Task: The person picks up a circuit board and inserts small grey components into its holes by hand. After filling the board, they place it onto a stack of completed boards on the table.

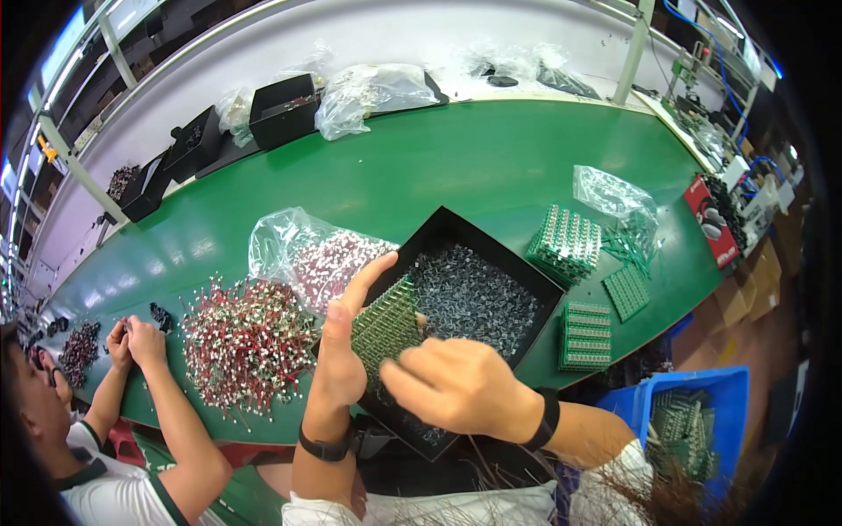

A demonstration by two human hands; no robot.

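Observation:
My left hand (340, 351) holds a green circuit board panel (386, 324) tilted up on edge, its face covered in rows of small parts. Over the lower right of that panel is my right hand (465, 386), fingers curled together and slightly blurred. Whatever they pinch, if anything, is hidden. Both hands are above a black tray (548, 302) filled with many small dark grey and clear parts (474, 294). Left of the tray, a heap of red and white wires with connectors (241, 342) lies on the green table.
A clear bag of white connectors (338, 263) lies behind the wire heap. Stacked board panels (566, 245) and another stack (586, 337) stand right of the tray. A blue bin (737, 394) holds more boards. At left, a co-worker's hands (136, 342) work beside dark parts.

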